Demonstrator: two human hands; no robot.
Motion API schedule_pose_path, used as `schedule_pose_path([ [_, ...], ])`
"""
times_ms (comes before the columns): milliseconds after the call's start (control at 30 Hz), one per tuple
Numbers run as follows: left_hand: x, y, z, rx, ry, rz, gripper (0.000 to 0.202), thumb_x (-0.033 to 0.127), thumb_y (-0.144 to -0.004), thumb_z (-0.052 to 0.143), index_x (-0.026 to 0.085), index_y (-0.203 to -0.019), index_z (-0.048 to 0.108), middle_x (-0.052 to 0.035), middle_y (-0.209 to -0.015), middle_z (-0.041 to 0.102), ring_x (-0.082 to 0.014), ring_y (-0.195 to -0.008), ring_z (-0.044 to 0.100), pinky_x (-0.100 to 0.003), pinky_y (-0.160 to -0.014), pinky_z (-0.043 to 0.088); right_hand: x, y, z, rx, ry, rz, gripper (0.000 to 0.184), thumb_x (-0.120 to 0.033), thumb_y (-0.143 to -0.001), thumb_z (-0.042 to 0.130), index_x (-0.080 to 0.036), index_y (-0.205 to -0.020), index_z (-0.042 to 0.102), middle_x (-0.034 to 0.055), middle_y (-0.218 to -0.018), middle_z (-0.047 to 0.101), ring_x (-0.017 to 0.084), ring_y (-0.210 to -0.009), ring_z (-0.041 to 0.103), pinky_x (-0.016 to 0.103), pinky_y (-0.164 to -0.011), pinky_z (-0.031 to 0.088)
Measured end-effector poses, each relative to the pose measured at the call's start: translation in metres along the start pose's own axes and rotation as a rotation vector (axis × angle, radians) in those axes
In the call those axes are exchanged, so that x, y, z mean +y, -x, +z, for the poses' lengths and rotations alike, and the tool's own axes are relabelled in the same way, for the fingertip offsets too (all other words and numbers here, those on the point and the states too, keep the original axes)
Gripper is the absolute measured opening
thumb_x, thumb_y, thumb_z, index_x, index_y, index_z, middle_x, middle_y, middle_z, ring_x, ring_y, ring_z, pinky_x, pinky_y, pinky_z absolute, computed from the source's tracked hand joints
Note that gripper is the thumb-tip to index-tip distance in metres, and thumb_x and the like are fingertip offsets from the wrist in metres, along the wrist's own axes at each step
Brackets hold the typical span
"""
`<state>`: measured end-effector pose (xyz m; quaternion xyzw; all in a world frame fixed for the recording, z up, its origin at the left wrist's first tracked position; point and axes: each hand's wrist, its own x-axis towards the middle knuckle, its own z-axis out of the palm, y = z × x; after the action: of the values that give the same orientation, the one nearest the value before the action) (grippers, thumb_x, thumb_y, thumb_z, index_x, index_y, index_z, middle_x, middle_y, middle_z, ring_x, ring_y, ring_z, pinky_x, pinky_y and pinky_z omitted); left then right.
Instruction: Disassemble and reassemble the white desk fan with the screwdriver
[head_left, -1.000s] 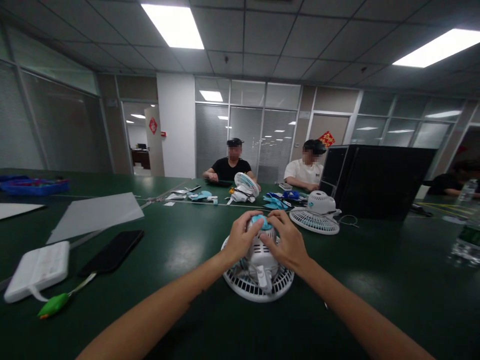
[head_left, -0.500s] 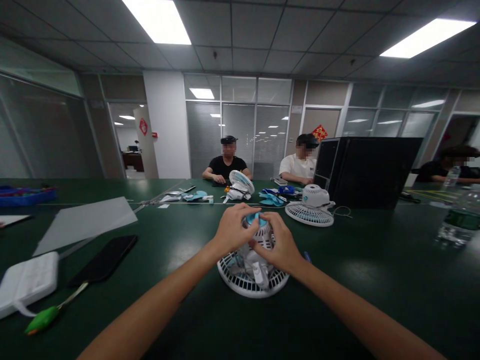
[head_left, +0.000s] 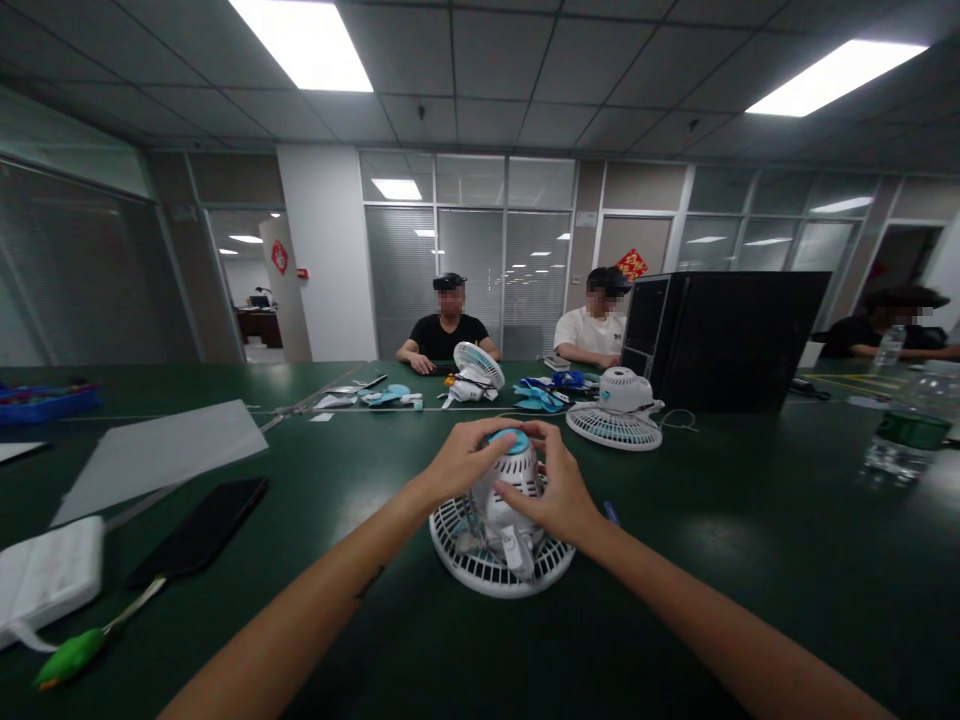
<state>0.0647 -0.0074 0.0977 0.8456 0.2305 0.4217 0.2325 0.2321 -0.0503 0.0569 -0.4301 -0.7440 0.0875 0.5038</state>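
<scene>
A small white electric fan (head_left: 504, 505) stands face down on its round grille in front of me, the slotted motor housing pointing up. On top of the housing sits a round light-blue cap (head_left: 509, 441). My left hand (head_left: 471, 457) reaches over from the left, its thumb lying across the cap and its fingers curled along the far edge. From the right, my right hand (head_left: 551, 480) wraps round the housing, thumb at the near side and fingertips up by the cap's rim. Parts of the cap and the housing's far side are hidden by the fingers.
Behind stand another face-down fan (head_left: 616, 425), a tilted fan (head_left: 478, 375) and a black computer case (head_left: 742, 340). Blue fan parts (head_left: 541, 397) lie nearby. A phone (head_left: 199, 530) and a white box (head_left: 52, 575) are left, a bottle (head_left: 909, 430) right. Two people sit opposite.
The blue cap's raised tab no longer shows between my fingers; its round face now shows flat. My left thumb has come across the cap. The view has shifted slightly to the right.
</scene>
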Motion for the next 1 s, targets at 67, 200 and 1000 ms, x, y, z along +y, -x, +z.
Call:
schedule_pose_path([
  [67, -0.008, 0.0, 0.001, -0.019, 0.119, 0.023, 0.033, 0.033, -0.094, 0.05, 0.019, -0.116, 0.07, -0.0085, -0.119, 0.069, -0.0238, -0.115, 0.06, -0.038, -0.105, 0.043, 0.0, 0.0, 0.0, -0.002, -0.015, 0.005, 0.07, -0.042, -0.071, 0.076, -0.023, -0.126, 0.037, 0.0131, -0.13, 0.053, 0.029, -0.118, 0.056, 0.048, -0.094, 0.051],
  [200, -0.021, 0.0, -0.001, 0.009, 0.101, 0.042, 0.032, 0.036, -0.093, 0.052, 0.02, -0.114, 0.071, -0.0089, -0.119, 0.059, -0.0238, -0.117, 0.053, -0.042, -0.108, 0.039, -0.002, -0.001, -0.001, -0.019, -0.046, 0.028, 0.071, -0.042, -0.07, 0.076, -0.024, -0.127, 0.037, 0.0131, -0.133, 0.051, 0.03, -0.12, 0.055, 0.046, -0.091, 0.053],
  [1000, 0.001, -0.007, -0.003, 0.0, 0.001, -0.003, 0.025, 0.032, -0.079, 0.066, 0.016, -0.097, 0.07, -0.0084, -0.103, 0.073, -0.0252, -0.098, 0.066, -0.038, -0.092, 0.049, 0.001, -0.001, -0.001, -0.001, -0.064, 0.063, 0.08, -0.043, -0.068, 0.078, -0.024, -0.131, 0.032, 0.0167, -0.136, 0.049, 0.031, -0.124, 0.054, 0.049, -0.093, 0.053],
])
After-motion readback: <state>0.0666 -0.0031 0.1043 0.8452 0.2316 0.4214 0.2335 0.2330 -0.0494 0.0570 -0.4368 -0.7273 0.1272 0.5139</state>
